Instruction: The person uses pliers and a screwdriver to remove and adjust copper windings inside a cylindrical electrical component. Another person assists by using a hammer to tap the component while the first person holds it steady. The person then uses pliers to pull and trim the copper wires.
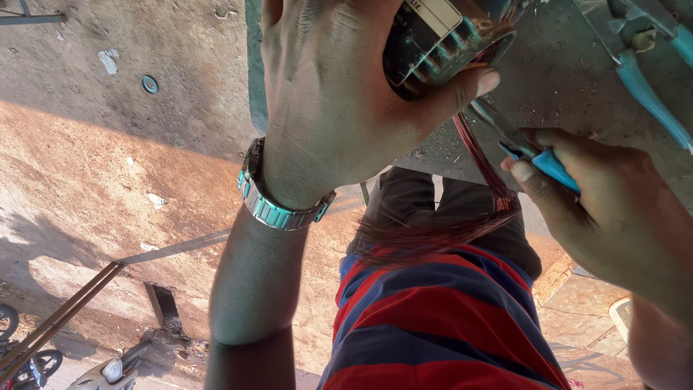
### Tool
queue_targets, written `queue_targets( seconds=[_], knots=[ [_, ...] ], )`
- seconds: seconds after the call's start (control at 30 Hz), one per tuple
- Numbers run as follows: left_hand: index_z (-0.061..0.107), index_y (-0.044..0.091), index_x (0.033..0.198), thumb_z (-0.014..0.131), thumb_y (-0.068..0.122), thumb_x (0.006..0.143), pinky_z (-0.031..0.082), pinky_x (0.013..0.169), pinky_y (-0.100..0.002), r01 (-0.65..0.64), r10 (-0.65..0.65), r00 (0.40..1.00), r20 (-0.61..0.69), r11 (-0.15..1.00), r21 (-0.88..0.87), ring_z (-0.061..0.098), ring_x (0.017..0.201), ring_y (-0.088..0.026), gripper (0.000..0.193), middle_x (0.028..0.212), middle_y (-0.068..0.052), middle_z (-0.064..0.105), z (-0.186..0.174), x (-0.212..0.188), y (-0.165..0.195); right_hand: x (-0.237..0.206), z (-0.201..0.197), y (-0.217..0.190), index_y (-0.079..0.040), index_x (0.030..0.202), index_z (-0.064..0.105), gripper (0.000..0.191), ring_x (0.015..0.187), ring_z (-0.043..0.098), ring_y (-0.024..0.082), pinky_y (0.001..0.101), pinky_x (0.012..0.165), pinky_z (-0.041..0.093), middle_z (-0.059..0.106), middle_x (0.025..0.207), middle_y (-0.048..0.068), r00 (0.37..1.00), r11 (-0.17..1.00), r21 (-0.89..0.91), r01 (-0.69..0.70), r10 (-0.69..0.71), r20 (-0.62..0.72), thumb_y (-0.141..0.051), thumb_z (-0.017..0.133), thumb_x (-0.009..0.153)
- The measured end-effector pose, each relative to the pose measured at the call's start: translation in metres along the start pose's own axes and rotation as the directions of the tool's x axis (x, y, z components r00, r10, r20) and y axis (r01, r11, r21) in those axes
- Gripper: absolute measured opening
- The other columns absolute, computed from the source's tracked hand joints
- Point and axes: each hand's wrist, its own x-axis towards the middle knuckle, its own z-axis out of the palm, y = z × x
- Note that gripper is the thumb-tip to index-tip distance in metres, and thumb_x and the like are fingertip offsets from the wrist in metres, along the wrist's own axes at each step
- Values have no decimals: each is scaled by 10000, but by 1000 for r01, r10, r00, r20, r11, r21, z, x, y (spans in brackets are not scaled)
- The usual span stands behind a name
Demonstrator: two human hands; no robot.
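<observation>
Open-air repair workshop, roadside sort. Shown by a grey metal desk [577,79] strewn with shavings and grit, blue-handled pliers [650,87] lying on it, a stripped motor stator [440,43] with a bundle of reddish copper winding wire [480,162] pulled out of it. Bare dirt and worn concrete ground [108,166] in harsh sunlight, not an indoor floor. Parked scooter [108,372] and a bicycle wheel [7,321] at the edge, street-side.

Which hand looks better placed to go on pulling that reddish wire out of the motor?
The right hand, probably: it holds the blue-handled pliers right beside the copper wire bundle. The left hand is occupied steadying the motor part.
</observation>
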Motion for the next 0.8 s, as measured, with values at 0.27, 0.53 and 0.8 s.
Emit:
queue_targets(
  seconds=[0.27,0.53,0.8],
  knots=[
    [611,162,1272,847,543,918,478,899,-469,19,-19,1000,-5,997,-69,676,945,-226,571,1074,-50,680,6,-1,-3,0,3,-8,19,1077,711,232,420,512,122,310,363,342,580,563,63,996,999,-6,34,-35,-80,-185,653,982],
    [595,173,1270,836,549,906,473,916,-458,27,-30,998,-60,999,-42,666,1001,-242,577,1077,-42,671,7,-7,-1,-2,3,-12,-1,1099,731,244,409,505,156,334,385,344,503,501,85,995,994,-100,-53,45,-84,-198,673,968],
    [610,176,1262,847,565,902,469,915,-462,21,-22,999,-49,999,-24,670,1004,-234,581,1075,-42,672,8,-7,-2,-3,3,-11,17,1073,731,281,391,510,165,341,360,341,520,467,86,997,990,-134,-52,44,-61,-248,669,1002]
  ],
)
